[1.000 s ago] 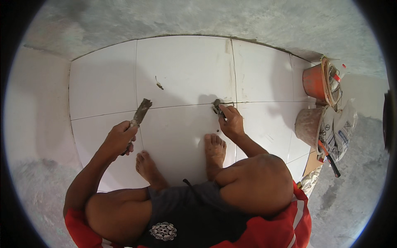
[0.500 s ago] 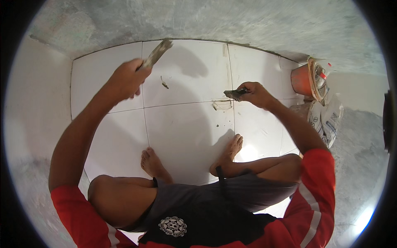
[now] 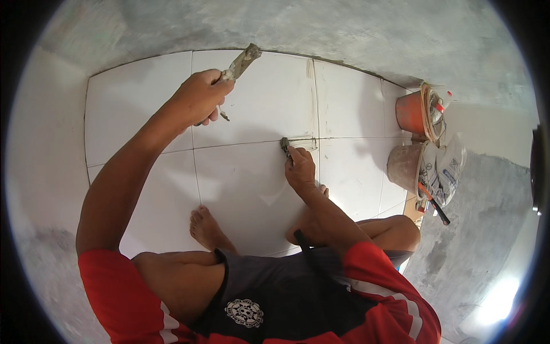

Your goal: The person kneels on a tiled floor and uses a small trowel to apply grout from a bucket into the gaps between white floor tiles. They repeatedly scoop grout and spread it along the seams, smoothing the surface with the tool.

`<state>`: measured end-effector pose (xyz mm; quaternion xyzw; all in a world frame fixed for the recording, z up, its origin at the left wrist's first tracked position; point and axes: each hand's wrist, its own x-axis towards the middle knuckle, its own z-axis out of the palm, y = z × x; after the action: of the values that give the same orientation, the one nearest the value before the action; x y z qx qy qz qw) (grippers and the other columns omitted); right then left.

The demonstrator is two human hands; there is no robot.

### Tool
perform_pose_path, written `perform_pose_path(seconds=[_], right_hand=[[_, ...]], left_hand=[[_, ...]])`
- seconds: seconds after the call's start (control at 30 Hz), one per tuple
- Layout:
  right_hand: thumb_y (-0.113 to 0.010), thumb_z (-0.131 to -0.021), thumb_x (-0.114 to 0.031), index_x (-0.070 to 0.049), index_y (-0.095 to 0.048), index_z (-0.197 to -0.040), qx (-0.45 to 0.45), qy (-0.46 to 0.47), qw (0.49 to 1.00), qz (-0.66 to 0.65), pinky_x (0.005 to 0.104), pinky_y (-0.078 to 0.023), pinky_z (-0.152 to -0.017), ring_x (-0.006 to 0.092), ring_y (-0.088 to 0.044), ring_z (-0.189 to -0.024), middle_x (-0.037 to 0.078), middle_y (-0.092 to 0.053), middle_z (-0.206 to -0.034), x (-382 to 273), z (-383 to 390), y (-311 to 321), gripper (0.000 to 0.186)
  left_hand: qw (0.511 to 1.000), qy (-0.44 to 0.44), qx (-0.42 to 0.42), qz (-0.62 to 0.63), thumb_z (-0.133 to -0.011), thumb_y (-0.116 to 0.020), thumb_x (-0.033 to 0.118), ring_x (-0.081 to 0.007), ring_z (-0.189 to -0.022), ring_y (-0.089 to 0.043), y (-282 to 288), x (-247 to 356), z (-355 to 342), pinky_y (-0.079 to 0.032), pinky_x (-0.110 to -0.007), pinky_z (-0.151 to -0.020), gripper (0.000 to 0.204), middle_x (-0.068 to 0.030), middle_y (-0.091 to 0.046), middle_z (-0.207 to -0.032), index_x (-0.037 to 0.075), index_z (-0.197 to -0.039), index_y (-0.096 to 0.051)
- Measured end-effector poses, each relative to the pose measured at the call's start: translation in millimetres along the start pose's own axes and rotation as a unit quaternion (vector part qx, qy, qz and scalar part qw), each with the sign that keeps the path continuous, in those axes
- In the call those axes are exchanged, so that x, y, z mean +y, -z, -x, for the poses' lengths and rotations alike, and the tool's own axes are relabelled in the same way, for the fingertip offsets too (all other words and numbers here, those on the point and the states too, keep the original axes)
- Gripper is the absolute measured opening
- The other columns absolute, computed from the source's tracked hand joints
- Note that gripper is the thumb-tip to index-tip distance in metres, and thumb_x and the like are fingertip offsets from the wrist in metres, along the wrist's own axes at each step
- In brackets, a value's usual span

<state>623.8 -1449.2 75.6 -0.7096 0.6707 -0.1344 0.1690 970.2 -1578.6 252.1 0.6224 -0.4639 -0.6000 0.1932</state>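
Observation:
My left hand (image 3: 200,94) is closed round a putty knife (image 3: 243,60), its flat blade smeared with grey paste. It is held up over the far tiles, the blade tip toward the wall. In my right hand (image 3: 301,169) is a small dark scraper, caked with paste (image 3: 285,143); its exact kind is not clear. That scraper meets the joint between the white floor tiles (image 3: 246,178). Grey paste streaks (image 3: 303,143) lie just right of it, near where the joints cross. A small dark scrap (image 3: 224,116) shows beside my left fingers.
At the right stand an orange bucket (image 3: 411,113) with a clear bottle (image 3: 440,108) at its rim, and a greyish bucket (image 3: 404,166) beside plastic bags (image 3: 452,166). An orange-and-black handled tool (image 3: 435,205) leans there. A rough grey wall (image 3: 286,26) borders the far tiles.
My right hand has come left and nearer, bringing its scraper down to the joint left of the streaks. My left hand with the putty knife has shifted right and slightly farther away.

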Motion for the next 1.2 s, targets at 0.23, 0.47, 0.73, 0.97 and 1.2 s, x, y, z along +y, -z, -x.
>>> perform_pose_path(seconds=[0.23,0.47,0.73,0.97,1.2], right_hand=[[-0.063,-0.085,-0.012,-0.007,-0.071,-0.112,0.090,-0.253,0.963,0.015,0.0487,-0.052,-0.087,0.0373,-0.066,-0.095,0.020,-0.069,-0.098,46.2,-17.7,35.0,0.028],[-0.066,-0.082,-0.007,-0.007,-0.066,-0.119,0.026,-0.007,0.999,-0.039,0.0493,-0.051,-0.086,0.0388,-0.062,-0.099,0.016,-0.066,-0.103,-45.0,6.2,-47.6,0.037],[-0.067,-0.083,0.000,-0.003,-0.070,-0.110,0.039,0.128,0.987,-0.084,0.0454,-0.052,-0.083,0.0370,-0.065,-0.092,0.016,-0.070,-0.101,-135.8,-96.1,-47.6,0.027],[-0.066,-0.078,0.006,-0.003,-0.071,-0.111,-0.183,0.290,0.938,-0.045,0.0447,-0.051,-0.085,0.0342,-0.062,-0.097,0.012,-0.068,-0.101,-116.0,-93.3,-34.9,0.034],[-0.067,-0.074,0.004,-0.006,-0.071,-0.108,-0.074,0.256,0.963,0.032,0.0464,-0.049,-0.082,0.0333,-0.059,-0.094,0.009,-0.066,-0.101,-73.8,-28.9,-8.0,0.036]], left_hand=[[1.000,-0.017,0.022,0.001,-0.100,-0.056,0.034,-0.0107,-0.055,-0.055,12.8,-11.7,-0.1,-0.041,-0.029,-0.046,0.031,-0.0043,-0.055,-0.083,0.003,-0.099,-0.059],[0.998,-0.043,0.028,0.044,-0.100,-0.056,0.034,-0.0113,-0.056,-0.055,14.3,-10.9,-9.1,-0.042,-0.029,-0.046,0.031,-0.0050,-0.055,-0.083,0.003,-0.097,-0.058],[0.996,-0.023,0.066,0.051,-0.101,-0.058,0.034,-0.0111,-0.056,-0.056,21.3,-12.3,2.1,-0.042,-0.029,-0.046,0.031,-0.0039,-0.057,-0.083,0.004,-0.103,-0.061],[0.996,-0.018,0.068,0.052,-0.100,-0.058,0.036,-0.0111,-0.058,-0.057,34.3,-20.8,4.8,-0.043,-0.029,-0.048,0.034,-0.0046,-0.058,-0.085,0.003,-0.107,-0.061],[0.996,-0.029,0.063,0.048,-0.100,-0.057,0.037,-0.0115,-0.058,-0.058,35.6,-24.1,-3.2,-0.042,-0.029,-0.047,0.036,-0.0050,-0.058,-0.085,0.002,-0.107,-0.061]])
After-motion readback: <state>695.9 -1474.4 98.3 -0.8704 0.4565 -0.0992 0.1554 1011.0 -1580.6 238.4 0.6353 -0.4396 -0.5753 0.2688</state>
